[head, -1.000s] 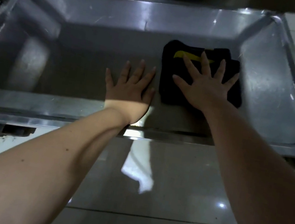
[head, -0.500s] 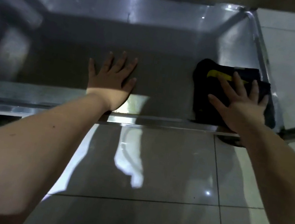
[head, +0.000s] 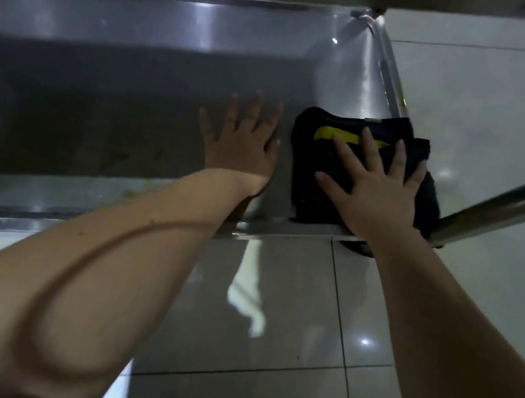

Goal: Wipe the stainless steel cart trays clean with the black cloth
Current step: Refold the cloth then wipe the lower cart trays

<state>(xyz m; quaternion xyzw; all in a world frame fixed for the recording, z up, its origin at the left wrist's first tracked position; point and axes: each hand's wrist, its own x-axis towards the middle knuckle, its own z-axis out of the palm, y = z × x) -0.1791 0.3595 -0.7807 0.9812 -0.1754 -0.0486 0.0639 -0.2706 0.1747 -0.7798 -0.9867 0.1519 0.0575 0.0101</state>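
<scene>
Glossy pale floor tiles (head: 262,355) with dark grout lines reflect bright light patches.

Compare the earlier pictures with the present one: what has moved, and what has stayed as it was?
The right hand slid the black cloth rightwards along the tray into its near right corner. The left hand followed and now lies close beside the cloth. Unchanged: both hands flat with fingers spread, the right pressing the cloth, the left on the tray floor; nothing gripped or released.
</scene>
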